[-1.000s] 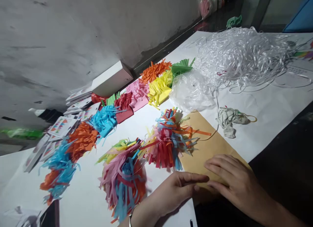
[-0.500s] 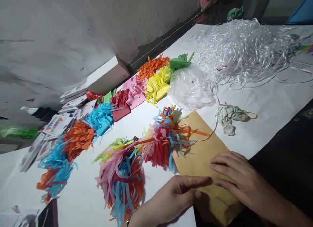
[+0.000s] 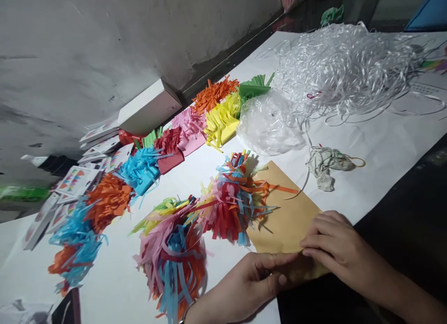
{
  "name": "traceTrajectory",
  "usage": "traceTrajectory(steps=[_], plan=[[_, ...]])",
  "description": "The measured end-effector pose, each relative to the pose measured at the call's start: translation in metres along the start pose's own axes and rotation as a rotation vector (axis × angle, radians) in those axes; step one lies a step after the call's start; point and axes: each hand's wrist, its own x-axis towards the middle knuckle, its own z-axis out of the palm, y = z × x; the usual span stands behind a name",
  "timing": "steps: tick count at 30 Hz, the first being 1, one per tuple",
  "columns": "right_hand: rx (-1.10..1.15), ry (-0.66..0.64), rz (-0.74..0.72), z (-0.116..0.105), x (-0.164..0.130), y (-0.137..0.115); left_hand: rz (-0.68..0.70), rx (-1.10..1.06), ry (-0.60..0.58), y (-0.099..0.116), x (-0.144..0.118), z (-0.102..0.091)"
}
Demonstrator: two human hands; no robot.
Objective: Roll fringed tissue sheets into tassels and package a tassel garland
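Observation:
A sheet or envelope of brown kraft paper [image 3: 288, 217] lies at the near edge of the white-covered table, its near end bent down over the edge. My left hand [image 3: 244, 282] holds its near left side, with the index finger stretched along the bend and the thumb below. My right hand [image 3: 338, 245] grips the bend from the right, fingers drawn together, fingertips close to the left index finger. A multicoloured tissue-paper tassel bunch [image 3: 225, 205] overlaps the paper's far left corner. A second tassel bunch [image 3: 174, 259] lies left of my left hand.
Fringed tissue bundles, such as a yellow one [image 3: 223, 121] and a blue one [image 3: 141, 168], run in a row along the wall. A white ribbon heap [image 3: 349, 72], a clear plastic bag [image 3: 270, 124] and crumpled gloves [image 3: 326, 163] lie beyond. A white box [image 3: 148, 107] stands by printed packs [image 3: 77, 179].
My right fingers have closed together and moved toward the left index finger. The near end of the brown paper is now bent along my fingers, with less of it lying flat.

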Motion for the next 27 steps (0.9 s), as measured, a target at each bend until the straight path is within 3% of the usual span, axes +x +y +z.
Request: traceTrajectory(steps=[6,15,23,27], plan=[[0.079,-0.037,0.075,-0.004,0.008,-0.005,0.037,0.164,-0.039,0.006,-0.001,0.003],[0.002,-0.216,0.045,-0.020,0.010,0.001,-0.016,0.369,0.035,0.009,-0.009,0.005],[0.057,-0.065,-0.025,-0.010,0.006,-0.001,0.046,0.370,0.007,0.009,-0.008,0.003],[0.058,-0.094,-0.060,-0.010,0.005,0.001,0.081,0.363,-0.009,0.009,-0.007,0.004]])
